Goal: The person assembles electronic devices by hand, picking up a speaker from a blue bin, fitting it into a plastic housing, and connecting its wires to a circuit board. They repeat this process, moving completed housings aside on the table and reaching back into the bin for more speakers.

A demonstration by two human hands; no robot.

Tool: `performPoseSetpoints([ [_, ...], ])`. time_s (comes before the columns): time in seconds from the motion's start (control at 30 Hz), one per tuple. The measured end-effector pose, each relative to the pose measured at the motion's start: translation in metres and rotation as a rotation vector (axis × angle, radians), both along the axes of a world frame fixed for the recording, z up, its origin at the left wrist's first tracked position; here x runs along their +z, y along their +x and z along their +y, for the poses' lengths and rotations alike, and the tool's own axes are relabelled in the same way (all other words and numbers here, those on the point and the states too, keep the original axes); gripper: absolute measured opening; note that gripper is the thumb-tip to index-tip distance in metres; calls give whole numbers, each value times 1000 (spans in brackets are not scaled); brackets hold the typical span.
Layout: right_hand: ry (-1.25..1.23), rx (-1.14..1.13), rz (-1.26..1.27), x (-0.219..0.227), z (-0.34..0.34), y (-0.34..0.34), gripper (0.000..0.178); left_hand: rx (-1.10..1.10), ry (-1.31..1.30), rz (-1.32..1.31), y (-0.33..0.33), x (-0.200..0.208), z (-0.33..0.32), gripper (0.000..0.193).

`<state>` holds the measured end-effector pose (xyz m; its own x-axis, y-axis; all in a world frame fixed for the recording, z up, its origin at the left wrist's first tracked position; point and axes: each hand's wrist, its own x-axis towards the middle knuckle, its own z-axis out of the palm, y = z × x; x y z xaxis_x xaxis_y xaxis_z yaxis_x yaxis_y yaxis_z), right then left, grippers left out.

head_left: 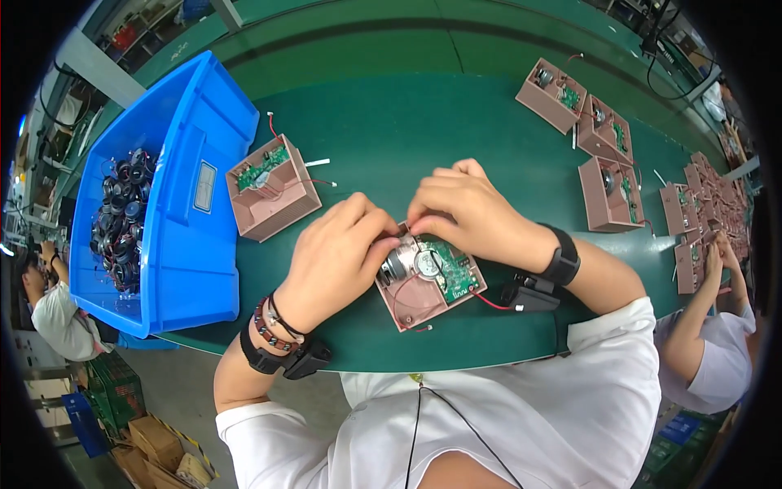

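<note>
In front of me on the green bench sits a brownish-pink open box [420,308]. Inside it are a green circuit board [461,282], a round silver part [426,265] and a small speaker [394,268]. My left hand [336,254] is closed in a pinch over the box's far left corner, beside the speaker. From the other side, my right hand [466,205] pinches close to the same spot, its fingertips almost meeting the left ones. Whatever lies between the fingers is hidden. A red wire [491,302] with a white plug trails out at the box's right.
A blue bin [191,236] full of small wired speakers [122,220] stands at the left. Beside it rests another box [277,200] with a board. Several similar boxes [611,196] sit at the right, where a co-worker's hands [721,251] are busy. The bench's near edge [456,368] is close to me.
</note>
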<state>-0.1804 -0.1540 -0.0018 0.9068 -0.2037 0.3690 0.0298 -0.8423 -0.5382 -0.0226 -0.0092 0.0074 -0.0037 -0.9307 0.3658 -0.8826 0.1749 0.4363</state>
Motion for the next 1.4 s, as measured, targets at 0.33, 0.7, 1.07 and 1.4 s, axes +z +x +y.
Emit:
performPoseSetpoints([
  [0.33, -175, -78, -129, -12, 4, -10, 11, -10, 57, -3, 4, -1, -11, 11],
  [0.7, -119, -54, -142, -12, 5, -9, 16, -34, 135, 234, 12, -10, -13, 7],
  [1.07, -88, -64, -39, -5, 7, -8, 18, -4, 31, 148, 26, -5, -9, 6],
  [1.4, -98, -75, -13, -3, 8, -7, 19, 1, 0, 25, 28, -5, -6, 9],
])
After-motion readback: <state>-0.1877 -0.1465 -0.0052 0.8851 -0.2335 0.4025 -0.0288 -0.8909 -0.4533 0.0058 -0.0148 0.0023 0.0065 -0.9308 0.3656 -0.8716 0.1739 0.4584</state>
